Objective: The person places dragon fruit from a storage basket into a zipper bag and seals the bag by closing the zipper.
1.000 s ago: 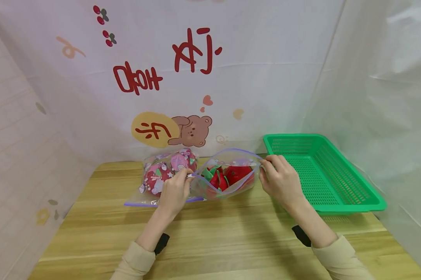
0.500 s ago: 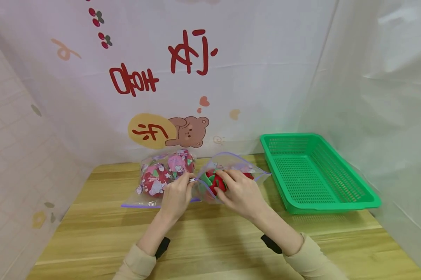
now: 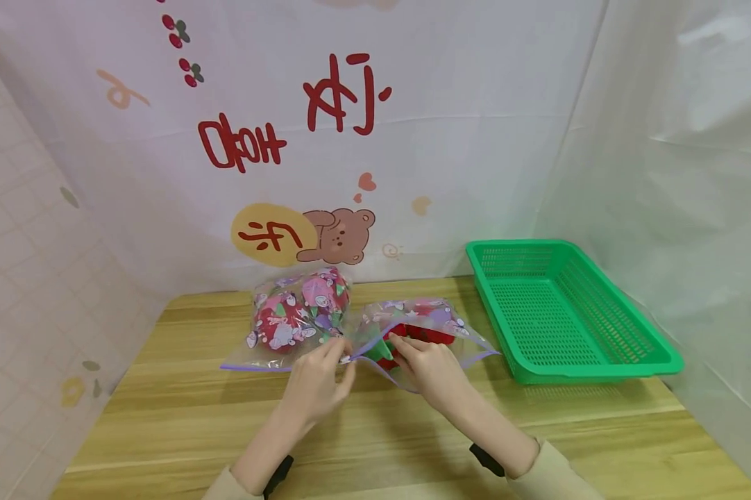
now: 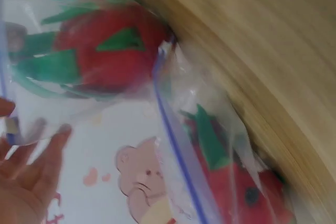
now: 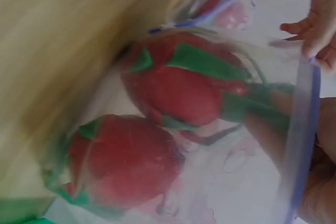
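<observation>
My left hand pinches the left corner of a clear zip bag at its purple zip. The bag's mouth gapes toward me, with two red toy dragon fruits inside. My right hand reaches through the mouth. In the right wrist view its fingers hold the green leaves of the nearer dragon fruit, and the other dragon fruit lies deeper in the bag. Blurred in the left wrist view, my left hand is at the bag's edge.
A second printed zip bag with red toy fruits lies to the left on the wooden table. At the right stands a green plastic basket. A white printed sheet hangs behind.
My right hand has let go of the bag's right corner and gone into its mouth onto a dragon fruit. The mouth has since tipped toward me, and my left hand has come down nearer with its corner.
</observation>
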A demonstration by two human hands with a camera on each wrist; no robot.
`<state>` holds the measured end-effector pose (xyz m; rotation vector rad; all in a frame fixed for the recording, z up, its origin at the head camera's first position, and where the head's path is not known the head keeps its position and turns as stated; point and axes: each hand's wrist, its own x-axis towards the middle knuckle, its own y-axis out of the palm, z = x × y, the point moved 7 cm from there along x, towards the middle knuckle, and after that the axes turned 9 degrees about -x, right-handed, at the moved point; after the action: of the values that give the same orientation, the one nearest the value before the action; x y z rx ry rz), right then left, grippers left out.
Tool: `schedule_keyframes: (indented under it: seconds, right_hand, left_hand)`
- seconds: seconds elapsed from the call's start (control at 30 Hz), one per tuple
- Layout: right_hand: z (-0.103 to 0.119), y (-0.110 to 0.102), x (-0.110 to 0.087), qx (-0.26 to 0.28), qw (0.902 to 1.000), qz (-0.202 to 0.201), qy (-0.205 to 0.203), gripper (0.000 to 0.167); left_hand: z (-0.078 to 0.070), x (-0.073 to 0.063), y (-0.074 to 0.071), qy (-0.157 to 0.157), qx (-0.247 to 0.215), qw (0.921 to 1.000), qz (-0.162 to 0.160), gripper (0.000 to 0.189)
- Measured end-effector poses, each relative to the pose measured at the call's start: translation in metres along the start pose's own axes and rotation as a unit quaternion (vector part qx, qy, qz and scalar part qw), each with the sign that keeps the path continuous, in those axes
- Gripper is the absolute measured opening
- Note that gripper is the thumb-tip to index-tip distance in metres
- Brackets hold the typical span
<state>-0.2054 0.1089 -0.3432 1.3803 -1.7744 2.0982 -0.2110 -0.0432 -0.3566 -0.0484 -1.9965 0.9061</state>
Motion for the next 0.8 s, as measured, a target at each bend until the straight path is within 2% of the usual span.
schedule_keyframes:
  seconds: [0.1, 0.2, 0.37, 0.43, 0.53, 0.63, 0.8]
  right_hand:
    - [-0.003, 0.003, -0.010, -0.023, 0.9997, -0.008, -0.008, 0.031]
    - [-0.007, 0.006, -0.020, -0.045, 0.9987, -0.018, -0.016, 0.028]
    - [-0.012, 0.010, -0.030, -0.052, 0.9982, -0.025, -0.016, 0.029]
    - [-0.013, 0.011, -0.033, -0.052, 0.9982, -0.025, -0.012, 0.031]
    - [-0.013, 0.013, -0.035, -0.052, 0.9983, -0.025, -0.003, 0.035]
    - [-0.012, 0.017, -0.038, -0.058, 0.9978, -0.031, 0.001, 0.038]
    - [-0.010, 0.022, -0.040, -0.085, 0.9949, -0.054, -0.004, 0.029]
  left_hand:
    - [-0.006, -0.001, 0.006, -0.014, 0.007, 0.9997, 0.021, 0.023]
    - [-0.012, 0.002, 0.015, -0.022, 0.033, 0.9987, 0.032, 0.032]
    - [-0.023, 0.006, 0.030, -0.005, 0.100, 0.9942, 0.040, 0.029]
    - [-0.026, 0.007, 0.035, -0.001, 0.114, 0.9923, 0.050, 0.030]
    - [-0.028, 0.006, 0.040, -0.009, 0.121, 0.9908, 0.059, 0.034]
    - [-0.028, 0.003, 0.042, -0.018, 0.124, 0.9903, 0.060, 0.030]
    - [-0.029, 0.001, 0.042, -0.010, 0.124, 0.9908, 0.053, 0.023]
